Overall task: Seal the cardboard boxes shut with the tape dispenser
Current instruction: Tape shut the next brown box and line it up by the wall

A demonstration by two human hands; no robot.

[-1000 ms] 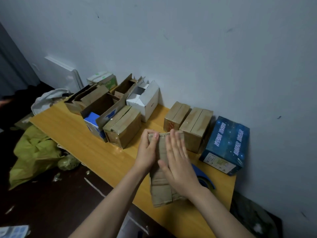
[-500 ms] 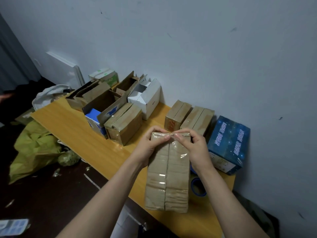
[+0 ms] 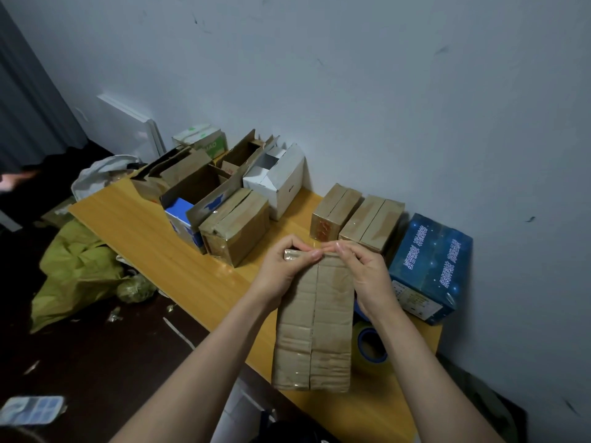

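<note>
A long brown cardboard box [image 3: 315, 327] lies lengthwise on the yellow wooden table [image 3: 160, 247], its taped centre seam facing up. My left hand [image 3: 284, 270] grips its far left corner, thumb pressing the far edge. My right hand [image 3: 367, 276] holds the far right corner, fingertips pinching at the same edge beside the left thumb. The blue tape dispenser [image 3: 371, 345] with its clear roll lies on the table just right of the box, partly hidden by my right forearm.
Taped brown boxes [image 3: 235, 227], [image 3: 334, 207], [image 3: 372, 222] and a dark blue printed box [image 3: 428, 266] stand along the wall. Open cartons [image 3: 195, 190] and a white box [image 3: 278, 183] crowd the back left. A yellow-green bag [image 3: 73, 270] lies on the dark floor.
The box was turned and drawn closer, so its long taped face now shows. Both hands went from lying flat on it to pinching its far edge. The tape dispenser became visible.
</note>
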